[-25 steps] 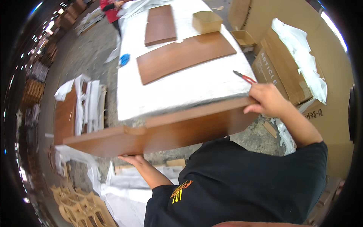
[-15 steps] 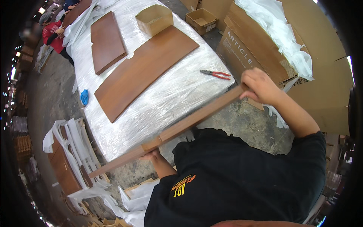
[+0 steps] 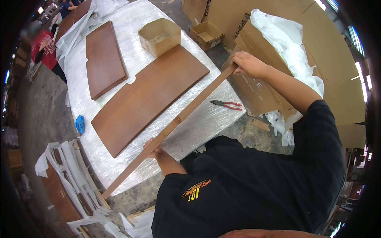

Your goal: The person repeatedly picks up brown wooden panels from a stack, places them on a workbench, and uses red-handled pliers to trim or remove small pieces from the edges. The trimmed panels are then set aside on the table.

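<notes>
Brown wood fills both hands: the right grip [image 3: 248, 64] closes on the upper end of a long board [image 3: 206, 93], and the left grip [image 3: 152, 148], partly hidden beneath it, seems to clasp its lower half. The board has swung in from beyond the near edge of the worktop [image 3: 210, 123], so its narrow edge now faces up, slanting over the wrinkled, shiny plastic wrap. Beyond the left grip lies a smooth, curved panel [image 3: 154, 95]; past that, a notched panel [image 3: 105, 59]. Below the right grip rest red-handled pliers [image 3: 224, 104]; to its left sits an open, angular cardboard box [image 3: 162, 45].
</notes>
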Action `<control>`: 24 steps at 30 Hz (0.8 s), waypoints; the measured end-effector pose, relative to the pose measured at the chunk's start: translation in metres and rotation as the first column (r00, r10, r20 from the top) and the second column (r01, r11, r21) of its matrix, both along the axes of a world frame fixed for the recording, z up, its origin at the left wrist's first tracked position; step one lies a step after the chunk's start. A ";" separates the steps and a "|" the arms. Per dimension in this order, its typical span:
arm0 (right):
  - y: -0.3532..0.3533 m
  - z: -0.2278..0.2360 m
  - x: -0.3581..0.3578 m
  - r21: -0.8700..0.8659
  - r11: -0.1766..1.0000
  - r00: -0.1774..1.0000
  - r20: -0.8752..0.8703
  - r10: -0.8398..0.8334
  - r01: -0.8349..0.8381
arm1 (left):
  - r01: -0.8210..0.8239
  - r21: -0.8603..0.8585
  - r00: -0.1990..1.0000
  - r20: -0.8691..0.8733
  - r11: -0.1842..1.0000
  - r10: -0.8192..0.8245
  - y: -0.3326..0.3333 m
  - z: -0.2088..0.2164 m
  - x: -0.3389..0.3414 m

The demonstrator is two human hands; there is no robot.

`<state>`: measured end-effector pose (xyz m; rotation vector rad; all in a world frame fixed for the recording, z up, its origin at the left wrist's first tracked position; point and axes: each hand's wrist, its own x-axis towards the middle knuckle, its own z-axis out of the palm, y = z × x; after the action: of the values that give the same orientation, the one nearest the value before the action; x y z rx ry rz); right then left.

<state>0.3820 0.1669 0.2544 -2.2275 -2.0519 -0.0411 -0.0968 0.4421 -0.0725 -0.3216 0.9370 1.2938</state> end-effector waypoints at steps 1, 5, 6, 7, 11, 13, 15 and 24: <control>-0.004 -0.011 0.019 -0.046 0.999 1.000 0.008 0.013 -0.012 | -0.039 0.025 0.996 -0.083 0.999 0.041 -0.003 -0.003 0.010; -0.021 -0.033 0.100 -0.012 1.000 0.989 -0.150 0.002 -0.004 | 0.226 -0.166 0.841 -0.464 0.960 -0.278 -0.055 0.029 0.046; -0.023 -0.035 0.115 0.003 1.000 0.988 -0.154 0.027 -0.026 | 0.312 -0.216 0.697 -0.609 0.925 -0.377 -0.081 0.055 0.048; -0.025 -0.036 0.127 0.018 0.999 0.986 -0.159 0.051 -0.048 | 0.398 -0.288 0.547 -0.688 0.871 -0.477 -0.107 0.086 0.053; -0.028 -0.047 0.145 0.111 0.994 0.968 -0.246 0.043 -0.016 | 0.631 -0.280 -0.077 -0.951 0.723 -0.300 -0.186 0.227 0.081; -0.032 -0.060 0.146 0.131 0.991 0.962 -0.274 0.012 0.025 | 0.718 -0.045 -0.302 -0.920 0.695 0.252 -0.195 0.270 0.121; -0.041 -0.076 0.144 0.295 0.949 0.972 -0.234 -0.038 0.108 | 0.883 -0.034 -0.314 -0.783 0.468 0.537 -0.181 0.283 0.171; -0.121 -0.219 0.039 -0.266 0.752 0.644 -0.393 -0.656 0.604 | 0.804 -0.572 -0.587 -0.720 0.163 0.369 -0.135 0.293 0.206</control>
<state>0.4208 0.0461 0.0351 -2.5793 -0.9788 0.5135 0.1091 0.3074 0.2207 2.4700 1.2166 0.1350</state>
